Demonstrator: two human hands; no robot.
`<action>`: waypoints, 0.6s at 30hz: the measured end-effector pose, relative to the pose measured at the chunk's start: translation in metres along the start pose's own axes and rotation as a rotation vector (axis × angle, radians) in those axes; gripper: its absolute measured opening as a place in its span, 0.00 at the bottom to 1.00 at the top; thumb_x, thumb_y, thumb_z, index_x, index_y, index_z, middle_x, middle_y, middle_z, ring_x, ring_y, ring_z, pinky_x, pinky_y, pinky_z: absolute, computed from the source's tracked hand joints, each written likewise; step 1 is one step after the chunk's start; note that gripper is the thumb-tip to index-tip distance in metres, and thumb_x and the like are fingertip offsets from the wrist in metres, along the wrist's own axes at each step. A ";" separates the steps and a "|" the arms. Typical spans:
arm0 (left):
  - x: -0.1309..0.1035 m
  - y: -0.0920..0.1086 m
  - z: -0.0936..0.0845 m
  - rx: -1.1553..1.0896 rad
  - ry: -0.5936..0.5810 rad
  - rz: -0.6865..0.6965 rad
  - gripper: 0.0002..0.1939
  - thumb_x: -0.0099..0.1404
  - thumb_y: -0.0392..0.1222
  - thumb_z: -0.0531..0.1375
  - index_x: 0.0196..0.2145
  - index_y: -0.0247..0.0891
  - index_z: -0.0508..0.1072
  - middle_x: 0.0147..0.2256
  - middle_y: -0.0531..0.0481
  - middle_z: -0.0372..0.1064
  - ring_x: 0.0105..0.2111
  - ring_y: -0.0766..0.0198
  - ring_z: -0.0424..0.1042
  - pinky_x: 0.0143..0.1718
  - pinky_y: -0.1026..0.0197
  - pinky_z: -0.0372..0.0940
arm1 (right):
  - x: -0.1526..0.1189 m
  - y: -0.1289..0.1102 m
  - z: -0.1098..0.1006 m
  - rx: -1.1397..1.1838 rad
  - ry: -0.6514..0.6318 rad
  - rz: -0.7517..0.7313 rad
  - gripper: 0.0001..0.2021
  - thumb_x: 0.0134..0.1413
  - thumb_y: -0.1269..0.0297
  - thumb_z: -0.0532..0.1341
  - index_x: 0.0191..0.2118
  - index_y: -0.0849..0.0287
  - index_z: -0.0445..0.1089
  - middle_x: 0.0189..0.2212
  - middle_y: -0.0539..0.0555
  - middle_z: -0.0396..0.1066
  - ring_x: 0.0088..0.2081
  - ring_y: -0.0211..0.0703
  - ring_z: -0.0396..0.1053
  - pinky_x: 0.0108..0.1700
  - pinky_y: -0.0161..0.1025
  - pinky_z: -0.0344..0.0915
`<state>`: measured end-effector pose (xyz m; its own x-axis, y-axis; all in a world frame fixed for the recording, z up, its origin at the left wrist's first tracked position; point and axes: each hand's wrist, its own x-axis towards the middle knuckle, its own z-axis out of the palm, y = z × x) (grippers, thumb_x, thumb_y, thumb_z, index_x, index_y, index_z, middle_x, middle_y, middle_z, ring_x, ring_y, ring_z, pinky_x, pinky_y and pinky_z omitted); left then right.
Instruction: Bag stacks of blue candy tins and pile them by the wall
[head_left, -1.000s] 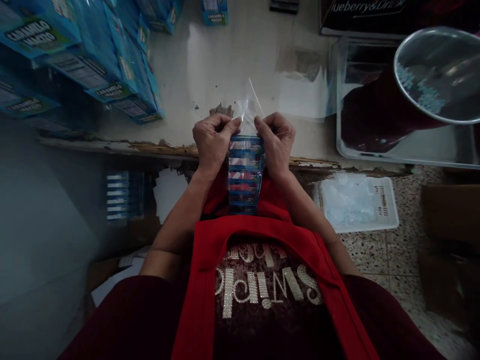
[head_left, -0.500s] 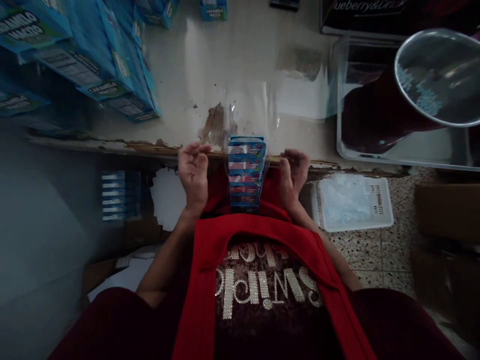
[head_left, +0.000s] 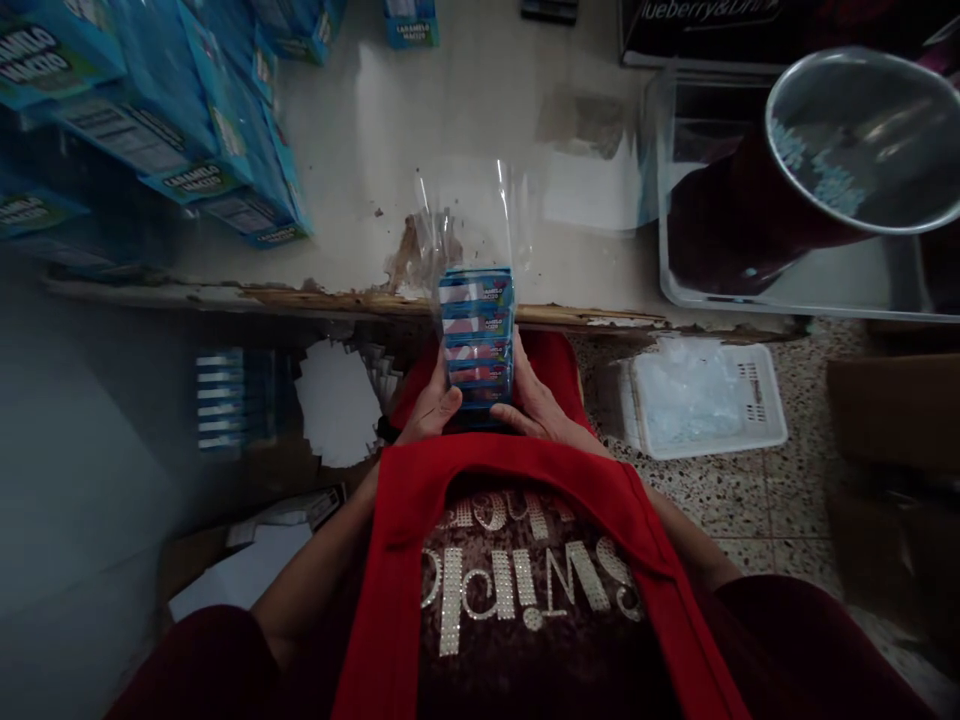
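Note:
A stack of small blue candy boxes [head_left: 480,350], with "Caramelo Macizo" lettering, sits inside a clear plastic bag [head_left: 469,215] in front of my red apron [head_left: 517,450]. The bag's loose upper part sticks out over the table edge. My left hand [head_left: 431,408] is closed around the lower left side of the stack, thumb on its near corner. On the opposite side my right hand [head_left: 536,400] grips it, the thumb along the near right corner. Most of my fingers are hidden beside and beneath the boxes.
Bagged blue boxes [head_left: 195,160] are piled on the worn table [head_left: 337,200] at left. A clear bin [head_left: 671,290] at right holds a tall cup [head_left: 795,180]. Lower down are a white basket [head_left: 761,400] of plastic bags, white card sheets [head_left: 335,400] and cardboard boxes [head_left: 892,420].
Both hands were apart from the bagged stack, raised on either side near the table edge. They have come down and inward and taken hold of its lower sides.

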<state>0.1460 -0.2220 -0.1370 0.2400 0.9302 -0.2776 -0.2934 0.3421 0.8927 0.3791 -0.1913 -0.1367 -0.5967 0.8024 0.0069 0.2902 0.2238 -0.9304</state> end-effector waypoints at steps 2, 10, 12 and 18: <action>-0.005 0.000 0.002 -0.031 -0.009 -0.018 0.53 0.70 0.67 0.66 0.81 0.47 0.47 0.68 0.39 0.70 0.69 0.40 0.69 0.72 0.42 0.64 | -0.004 -0.002 0.001 0.005 -0.020 0.004 0.56 0.72 0.37 0.59 0.80 0.44 0.11 0.81 0.46 0.08 0.82 0.56 0.20 0.83 0.58 0.37; -0.011 0.005 -0.003 0.162 -0.130 0.021 0.57 0.64 0.57 0.73 0.80 0.41 0.50 0.76 0.38 0.58 0.76 0.36 0.56 0.78 0.40 0.52 | -0.025 -0.001 0.001 -0.025 -0.064 0.057 0.63 0.66 0.38 0.66 0.79 0.43 0.10 0.81 0.49 0.10 0.82 0.60 0.22 0.81 0.63 0.42; -0.010 0.006 -0.004 0.140 -0.167 -0.001 0.58 0.62 0.55 0.75 0.80 0.42 0.51 0.75 0.37 0.59 0.74 0.35 0.60 0.75 0.39 0.58 | -0.029 -0.001 0.001 -0.007 -0.052 0.068 0.61 0.67 0.39 0.66 0.80 0.43 0.13 0.82 0.51 0.16 0.83 0.59 0.27 0.81 0.63 0.44; -0.007 0.024 0.018 -0.010 -0.183 -0.030 0.61 0.58 0.52 0.78 0.79 0.45 0.51 0.75 0.36 0.59 0.74 0.34 0.61 0.73 0.37 0.63 | -0.012 -0.013 0.002 -0.079 0.146 -0.003 0.56 0.67 0.39 0.65 0.83 0.47 0.26 0.84 0.53 0.31 0.83 0.59 0.38 0.81 0.59 0.46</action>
<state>0.1537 -0.2221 -0.1073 0.4125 0.8804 -0.2338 -0.2927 0.3712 0.8812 0.3813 -0.2051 -0.1249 -0.4838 0.8725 0.0679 0.3504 0.2642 -0.8986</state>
